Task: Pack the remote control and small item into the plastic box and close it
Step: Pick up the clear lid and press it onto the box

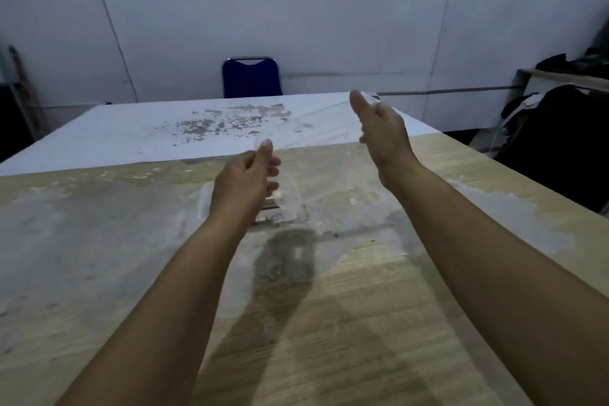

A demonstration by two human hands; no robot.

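A clear plastic box (pixel 290 198) is held up above a worn wooden table (pixel 395 290), near the table's middle, its transparent walls hard to trace in the dim light. The left hand (pixel 245 181) grips the box's left end, thumb on top and fingers curled round it. The right hand (pixel 384 132), raised higher and farther to the right, pinches a clear plastic edge between thumb and fingers; this looks like the box's lid swung open, though the blur makes it uncertain. Something small and pale shows through the box's lower part, too indistinct to name, and the remote control cannot be made out. Beneath the box a dark shadow falls on the tabletop, which is streaked with white patches. A white sheet (pixel 164 138) with grey flaking spots covers the table's far half. Beyond it a blue chair (pixel 252 79) stands against a pale wall (pixel 296 3). Dark bags (pixel 553 128) are heaped at far right.
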